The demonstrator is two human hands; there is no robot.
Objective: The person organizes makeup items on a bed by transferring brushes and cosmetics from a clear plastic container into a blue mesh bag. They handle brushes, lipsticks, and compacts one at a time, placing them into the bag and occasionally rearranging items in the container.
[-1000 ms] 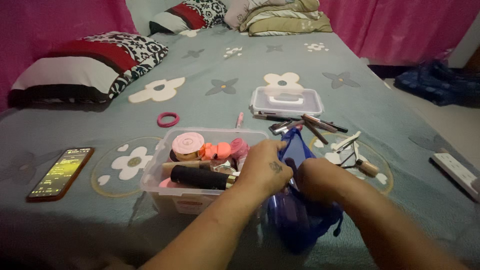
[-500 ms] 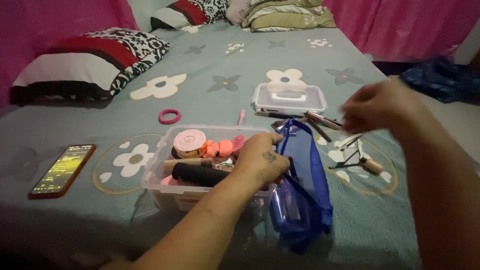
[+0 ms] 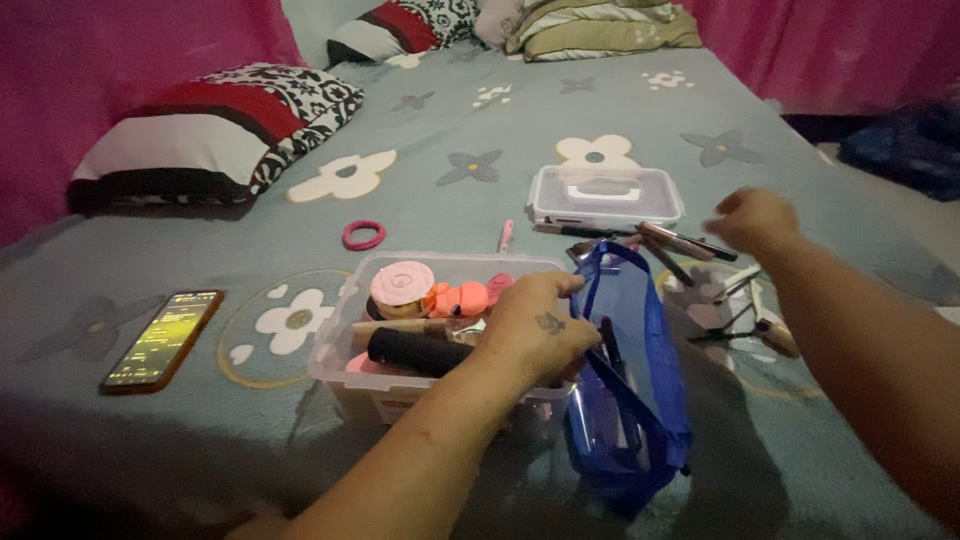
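My left hand (image 3: 535, 328) grips the rim of a blue see-through pouch (image 3: 630, 390), holding its mouth apart beside a clear plastic box (image 3: 340, 345) full of cosmetics. In that box lie a round pink compact (image 3: 402, 284), an orange-pink item (image 3: 458, 298) and a black tube (image 3: 415, 351). My right hand (image 3: 752, 218) hovers over a scatter of pencils and brushes (image 3: 675, 245) on the bed, fingers curled; whether it holds one I cannot make out. Dark sticks lie inside the pouch.
A clear lid (image 3: 606, 195) lies behind the pencils. Tweezers and a small bottle (image 3: 760, 320) rest at right. A lit phone (image 3: 163, 338) and a pink hair tie (image 3: 364, 235) lie at left. Pillows (image 3: 215, 125) line the far left; pink curtains hang around.
My right hand came out of the pouch, swung up to the right, and now has dropped lower over the pencils. My left hand kept its hold on the pouch rim.
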